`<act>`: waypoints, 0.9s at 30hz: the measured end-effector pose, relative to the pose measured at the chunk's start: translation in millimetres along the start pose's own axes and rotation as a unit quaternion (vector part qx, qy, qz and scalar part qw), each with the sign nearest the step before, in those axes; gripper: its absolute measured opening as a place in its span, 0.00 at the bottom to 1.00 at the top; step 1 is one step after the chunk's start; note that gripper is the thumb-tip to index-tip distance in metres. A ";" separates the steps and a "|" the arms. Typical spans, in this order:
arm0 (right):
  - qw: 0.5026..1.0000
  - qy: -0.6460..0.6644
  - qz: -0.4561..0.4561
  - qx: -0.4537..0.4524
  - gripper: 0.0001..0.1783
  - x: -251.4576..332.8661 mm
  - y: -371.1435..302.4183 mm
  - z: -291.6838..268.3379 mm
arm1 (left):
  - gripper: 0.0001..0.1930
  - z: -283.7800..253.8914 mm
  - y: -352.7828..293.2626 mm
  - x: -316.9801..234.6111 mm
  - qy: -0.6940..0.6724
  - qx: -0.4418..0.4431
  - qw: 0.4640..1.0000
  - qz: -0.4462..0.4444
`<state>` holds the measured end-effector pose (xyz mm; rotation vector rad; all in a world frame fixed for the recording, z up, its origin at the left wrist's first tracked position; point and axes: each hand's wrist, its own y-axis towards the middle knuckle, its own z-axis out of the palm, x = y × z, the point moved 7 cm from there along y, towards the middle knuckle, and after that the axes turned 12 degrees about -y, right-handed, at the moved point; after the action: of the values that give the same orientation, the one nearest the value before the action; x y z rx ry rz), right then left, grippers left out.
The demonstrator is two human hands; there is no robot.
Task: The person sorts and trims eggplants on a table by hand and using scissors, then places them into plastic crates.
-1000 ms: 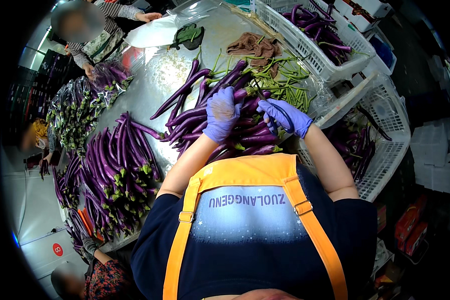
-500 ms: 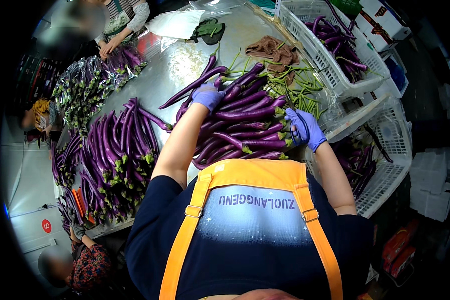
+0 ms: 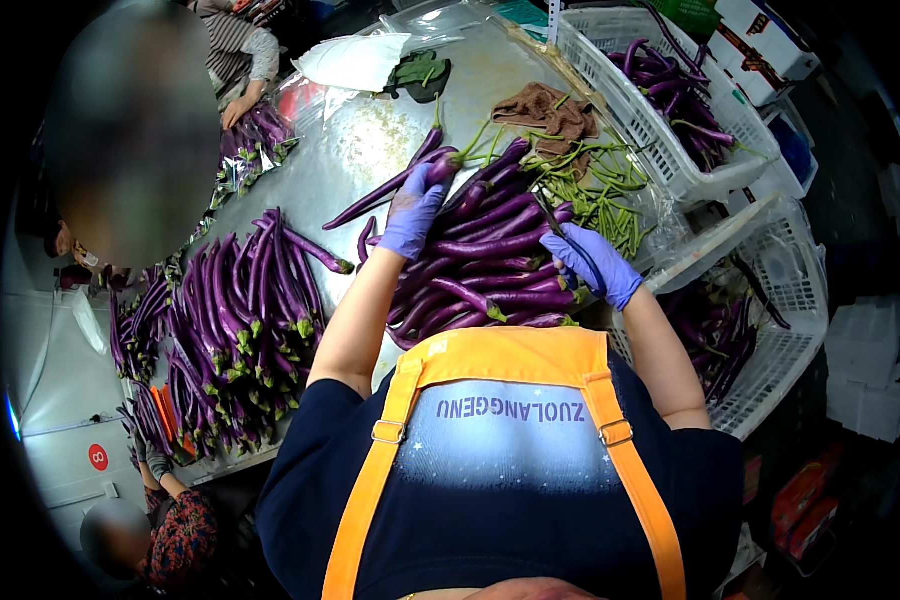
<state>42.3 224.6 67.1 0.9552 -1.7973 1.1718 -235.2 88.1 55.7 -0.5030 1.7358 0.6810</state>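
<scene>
My left hand, in a purple glove, is closed around a long purple eggplant near its green stem end. The stem points up and to the right. In my right hand, also gloved in purple, is a pair of dark scissors, with the handle loop over my fingers and the blades toward the far side. Under and between both hands lies a pile of eggplants. Cut green stems are heaped just beyond my right hand.
A larger eggplant pile covers the table's left side. White plastic crates with eggplants stand at the right. A brown cloth and dark green gloves lie farther back. Two co-workers are at the left, one handling bagged eggplants.
My left hand now grips an eggplant and has turned its stem end upward. My right hand has shifted left with the scissors. The far co-worker has leaned nearer over the table's left side.
</scene>
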 end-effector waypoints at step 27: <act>0.984 0.124 -0.095 -0.083 0.17 10.0 21.6 0.3 | 0.20 76.7 -26.6 -61.3 0.059 0.208 0.976 0.026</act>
<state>18.9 228.9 68.1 0.8255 -1.5417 0.9597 -147.1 119.2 95.8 -0.2105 1.9443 0.3124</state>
